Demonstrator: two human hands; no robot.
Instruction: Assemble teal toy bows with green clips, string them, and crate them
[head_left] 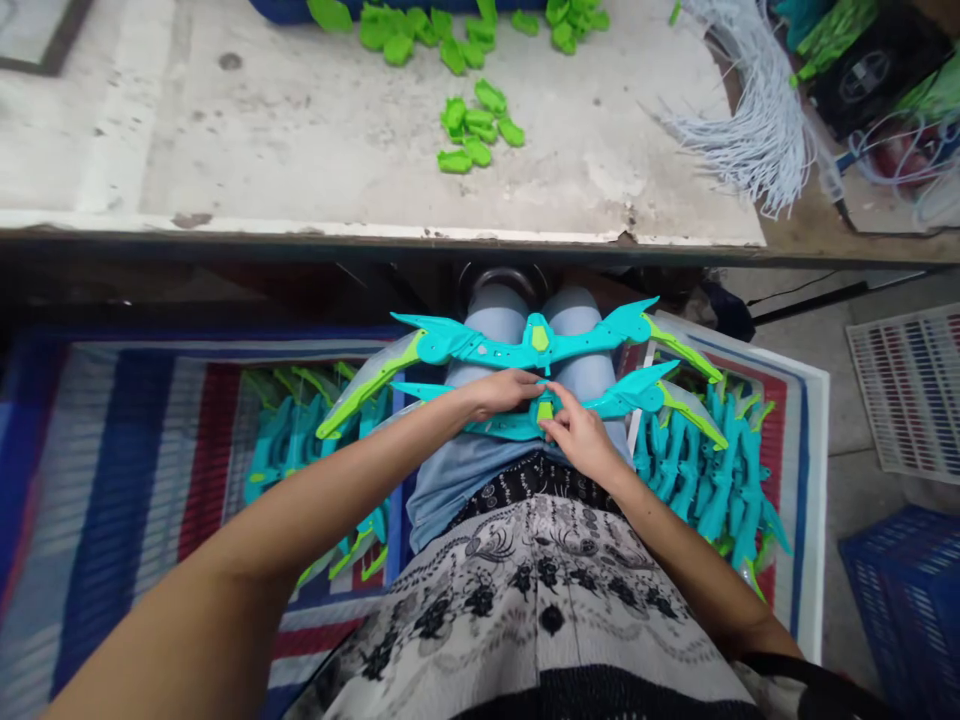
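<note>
Two teal toy bows with lime-green tips lie across my lap. The farther bow [480, 346] rests over my knees, untouched. My left hand [504, 391] is closed over the middle of the nearer bow [630, 396], fingers curled on its grip. My right hand [577, 432] pinches the small green piece [544, 409] at the centre of that same bow.
A worn white table [300, 140] stands ahead with loose green plastic pieces [476, 130] and a bundle of white cords [750, 120]. Striped bags on both sides hold several teal bows: left [300, 440], right [712, 470]. A blue crate [907, 600] sits at the lower right.
</note>
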